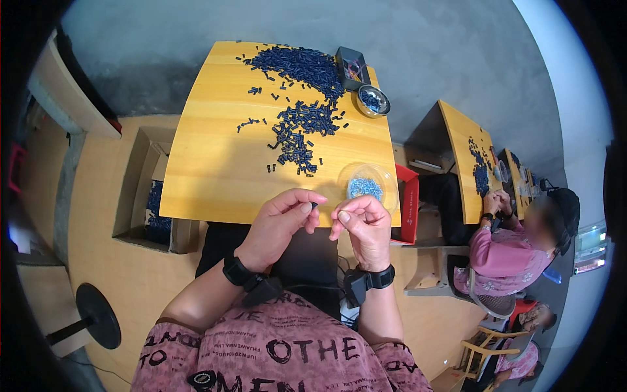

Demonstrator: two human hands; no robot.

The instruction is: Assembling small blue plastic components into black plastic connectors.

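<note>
My left hand [282, 222] pinches a small dark blue plastic piece [314, 206] between thumb and fingertips, just in front of the near edge of the yellow wooden table [215, 163]. My right hand [363, 228] is held close beside it, fingers curled, thumb and forefinger pressed together; whether it holds a tiny part I cannot tell. A clear round dish [368, 185] with light blue small parts sits at the table's near right corner, just above my right hand. A large scatter of dark blue pieces [302, 117] covers the middle and far part of the table.
A metal bowl [373, 100] and a dark tray [352, 66] stand at the far right of the table. A cardboard box [149, 202] with blue pieces sits on the floor at left. A red bin [409, 202] hangs at right. Another person [516, 248] works at a neighbouring table.
</note>
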